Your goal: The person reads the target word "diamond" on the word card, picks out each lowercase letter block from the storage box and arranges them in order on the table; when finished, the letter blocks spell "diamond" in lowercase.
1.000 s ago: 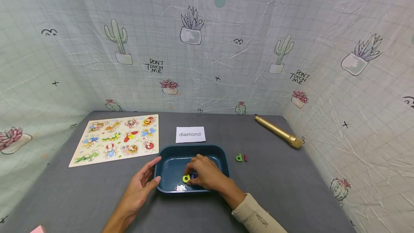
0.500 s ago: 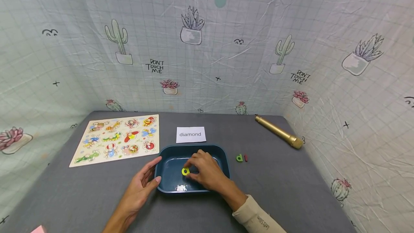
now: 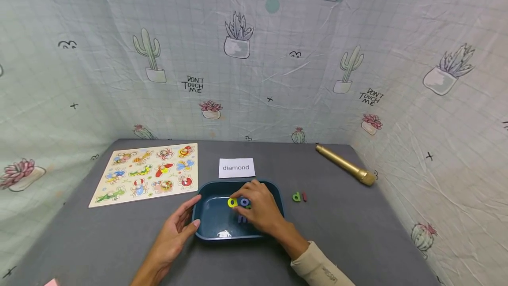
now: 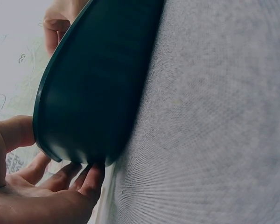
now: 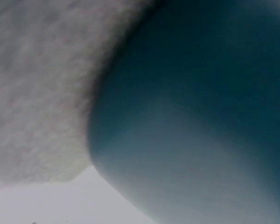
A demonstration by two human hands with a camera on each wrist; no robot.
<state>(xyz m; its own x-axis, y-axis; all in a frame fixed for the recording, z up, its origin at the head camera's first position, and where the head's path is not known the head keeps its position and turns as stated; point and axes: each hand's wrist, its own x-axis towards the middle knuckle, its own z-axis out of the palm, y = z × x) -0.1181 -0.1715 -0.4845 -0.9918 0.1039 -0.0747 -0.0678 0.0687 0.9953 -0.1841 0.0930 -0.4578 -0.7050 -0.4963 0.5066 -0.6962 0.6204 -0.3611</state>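
In the head view my right hand (image 3: 259, 206) is over the blue tray (image 3: 210, 235), pinching a yellow ring-shaped letter (image 3: 232, 203) between thumb and index finger. Beside that letter, inside the tray, lie a purple round letter (image 3: 244, 202), a partly covered green letter (image 3: 248, 207) and a purple m (image 3: 242, 219). My left hand (image 3: 172, 235) rests at the tray's left end with fingers extended. The left wrist view shows its thumb (image 4: 18, 130) at the rim and fingertips (image 4: 94, 179) against the outer wall. Only the blurred tray (image 5: 191, 130) side fills the right wrist view.
A white card reading "diamond" (image 3: 237, 168) lies behind the tray. Right of the tray are a green d (image 3: 296, 197) and a small red letter (image 3: 304, 196). An insect puzzle board (image 3: 147, 173) lies back left, a gold microphone (image 3: 345, 164) back right.
My right hand has carried the yellow letter away from me within the tray, uncovering the purple and green letters. My left hand stays at the tray's end. The head view has shifted slightly.
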